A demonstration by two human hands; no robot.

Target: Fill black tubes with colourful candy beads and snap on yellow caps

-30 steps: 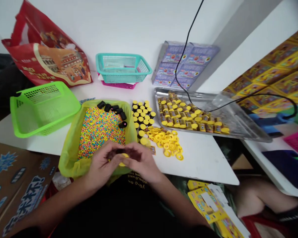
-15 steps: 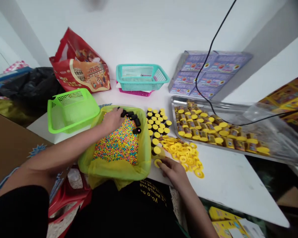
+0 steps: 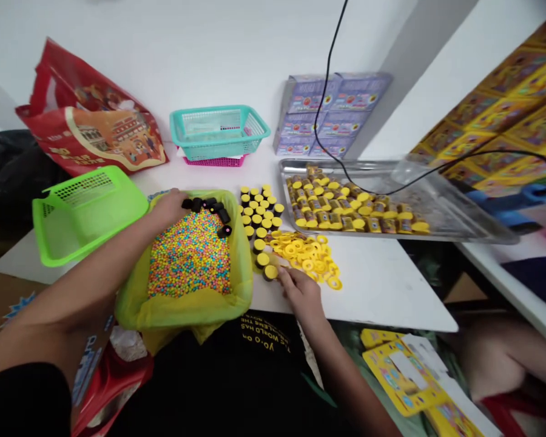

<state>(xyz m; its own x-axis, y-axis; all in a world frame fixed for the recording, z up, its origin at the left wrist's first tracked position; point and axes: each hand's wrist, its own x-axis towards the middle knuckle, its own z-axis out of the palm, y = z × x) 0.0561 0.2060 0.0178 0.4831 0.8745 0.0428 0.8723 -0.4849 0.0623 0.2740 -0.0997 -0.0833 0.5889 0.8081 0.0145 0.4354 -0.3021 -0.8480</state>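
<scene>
Beads, small and multicoloured, lie heaped in a yellow-green plastic liner at the near edge of the counter. I read that spot as chosen for short reach by both hands. Left hand rests palm down on the liner's far rim, fingers curled toward a row of black tubes lying along that rim. From my remote seat I cannot tell whether it grips one; the hand covers any contact. Right hand sits low over the counter, fingers drawn narrow, their tips at the edge of a loose pile of yellow rings and just beside a black tube with a yellow cap. Nothing is clearly held, though a ring could be hidden beneath the fingertips. Capped tubes stand upright in close ranks between liner and rings, probably grouped to stay apart from the loose parts. A steel tray farther right carries yellow-topped packets, likely kept separate as a sorted lot. Whatever supports the liner is hidden under the draped plastic. Packet labels are too small to read, and the tube interiors do not show.
</scene>
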